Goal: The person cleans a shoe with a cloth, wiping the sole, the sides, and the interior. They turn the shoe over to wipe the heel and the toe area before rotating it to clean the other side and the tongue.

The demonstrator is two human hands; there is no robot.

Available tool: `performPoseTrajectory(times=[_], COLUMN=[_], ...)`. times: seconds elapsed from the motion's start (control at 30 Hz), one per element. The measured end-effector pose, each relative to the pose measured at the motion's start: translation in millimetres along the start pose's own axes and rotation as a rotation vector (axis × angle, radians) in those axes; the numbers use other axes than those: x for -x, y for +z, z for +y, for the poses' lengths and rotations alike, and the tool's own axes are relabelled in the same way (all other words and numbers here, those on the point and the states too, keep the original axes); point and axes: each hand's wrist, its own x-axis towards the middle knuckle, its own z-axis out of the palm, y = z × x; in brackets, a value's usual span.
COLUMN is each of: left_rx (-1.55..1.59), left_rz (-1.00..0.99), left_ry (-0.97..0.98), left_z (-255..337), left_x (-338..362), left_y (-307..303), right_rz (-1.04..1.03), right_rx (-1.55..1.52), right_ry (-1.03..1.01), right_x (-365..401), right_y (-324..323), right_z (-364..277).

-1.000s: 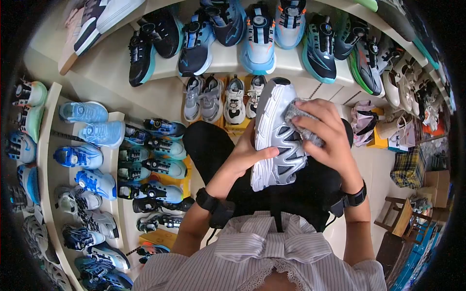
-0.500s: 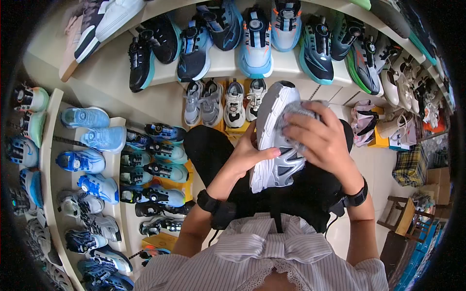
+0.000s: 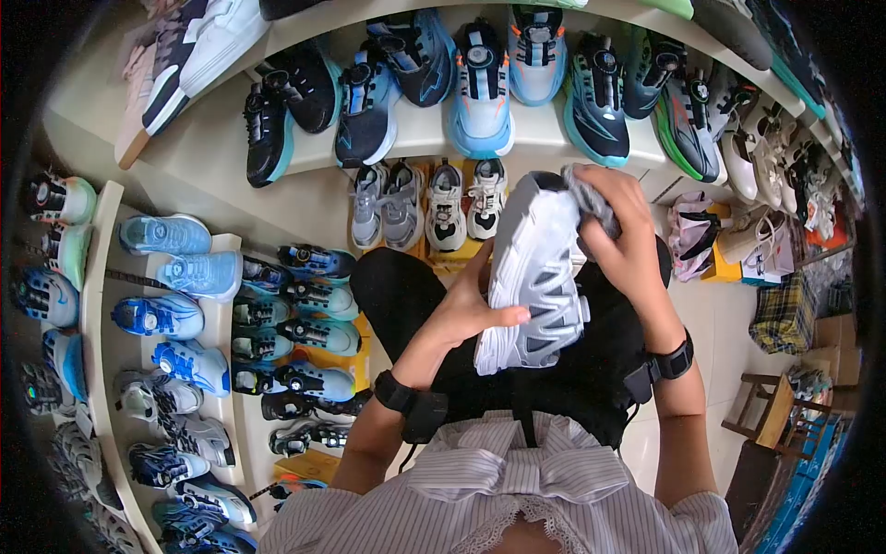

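A silver-grey sneaker [image 3: 540,277] with a white sole is held up over my lap, its heel end pointing away from me and its side turned up. My left hand [image 3: 469,300] grips it from the left, the thumb lying over the sole edge and the fingers hidden behind it. My right hand [image 3: 628,231] is closed round a crumpled grey cloth [image 3: 595,205], which sits at the heel collar on the sneaker's right. Black bands circle both wrists.
Ahead, a curved shelf [image 3: 415,138] carries several dial-fastened sneakers. Below it, grey and white sneakers [image 3: 448,208] stand on yellow boxes. Shelves of blue shoes [image 3: 166,235] line the left. At the right are bags [image 3: 743,240], a checked bag [image 3: 783,316] and a wooden stool [image 3: 773,411].
My right hand has moved the cloth from the sneaker's upper side to its heel collar, uncovering the side panel. The sneaker has turned slightly in my left hand and come a little lower.
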Motion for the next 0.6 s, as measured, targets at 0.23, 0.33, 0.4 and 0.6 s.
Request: performPoseTrajectory(times=[0.23,0.33,0.4,0.6], left_rx=[0.034,0.071,0.086,0.043], left_rz=[-0.031,-0.021,-0.024,0.003], left_ry=[0.000,-0.009,-0.073,0.066], left_z=[9,8,8,4], left_x=[0,-1,1,-1], left_y=[7,7,9,10], right_rz=[-0.123,0.051,0.119,0.064], right_rx=[-0.590,-0.604,-0.643,-0.280], right_ry=[0.459,0.463,0.477,-0.012], right_x=[18,12,10,13], right_y=[6,0,-2,-5], right_z=[13,4,-4,-7])
